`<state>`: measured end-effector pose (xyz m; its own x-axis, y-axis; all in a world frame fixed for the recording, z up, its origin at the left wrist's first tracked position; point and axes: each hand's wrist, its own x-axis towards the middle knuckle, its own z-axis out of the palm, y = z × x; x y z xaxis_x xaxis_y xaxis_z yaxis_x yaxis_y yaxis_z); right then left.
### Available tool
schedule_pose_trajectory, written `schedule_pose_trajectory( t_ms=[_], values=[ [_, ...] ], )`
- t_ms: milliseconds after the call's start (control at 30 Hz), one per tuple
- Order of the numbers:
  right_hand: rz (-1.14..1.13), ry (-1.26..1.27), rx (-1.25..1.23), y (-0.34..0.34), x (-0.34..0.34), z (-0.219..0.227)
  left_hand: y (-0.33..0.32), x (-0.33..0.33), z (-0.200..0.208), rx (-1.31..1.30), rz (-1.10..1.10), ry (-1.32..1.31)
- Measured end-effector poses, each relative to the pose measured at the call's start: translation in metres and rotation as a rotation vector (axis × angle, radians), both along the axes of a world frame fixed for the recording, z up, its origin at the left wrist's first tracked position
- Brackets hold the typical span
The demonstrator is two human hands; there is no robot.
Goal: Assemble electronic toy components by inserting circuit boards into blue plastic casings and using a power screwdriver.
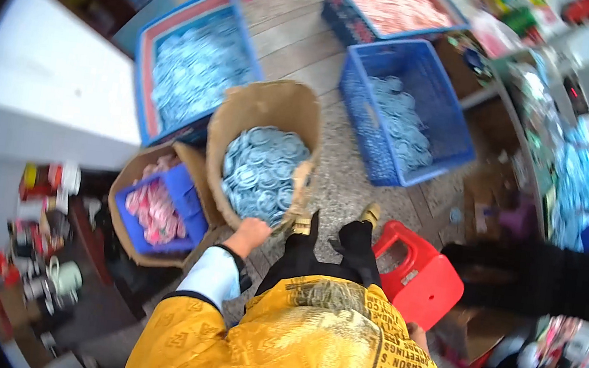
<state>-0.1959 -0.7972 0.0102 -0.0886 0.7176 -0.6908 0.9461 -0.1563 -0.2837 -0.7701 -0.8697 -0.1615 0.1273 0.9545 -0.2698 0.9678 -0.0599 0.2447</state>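
Observation:
My left hand (250,237) is closed at the near rim of a tall cardboard box (294,99), seemingly gripping its edge. Light blue flat ring-shaped pieces (259,169) fill the lower part of that box. My right hand (418,336) shows only in part beside the yellow jacket, close to the edge of a red plastic stool (429,289). Its fingers are mostly hidden, so its grip cannot be made out. The stool lies tipped over to the right of my legs.
A blue crate (359,104) with blue pieces stands ahead to the right. Behind it is a crate of pink pieces (400,9). A lined crate (143,70) of blue pieces stands left, above a carton (121,218) holding pink items. A person in dark clothes (548,278) is at right.

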Motion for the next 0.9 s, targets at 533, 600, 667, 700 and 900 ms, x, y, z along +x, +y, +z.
schedule_pose_trajectory(
  t_ms=[533,600,667,700,900],
  values=[
    [0.263,0.017,-0.063,0.127,-0.101,0.018,-0.048,0.020,0.003,-0.256,0.139,-0.032],
    [0.330,0.072,-0.028,0.124,-0.114,0.025,-0.049,0.019,0.002,-0.261,0.141,-0.026],
    [0.368,0.102,-0.007,0.118,-0.123,0.035,-0.038,0.015,0.015,-0.384,0.117,0.008],
    [0.373,0.102,-0.012,0.118,-0.121,0.034,-0.041,0.015,0.013,-0.389,0.122,0.007],
    [0.389,-0.014,-0.065,0.105,-0.056,0.010,-0.035,0.018,0.006,-0.356,0.132,-0.024]
  ],
)
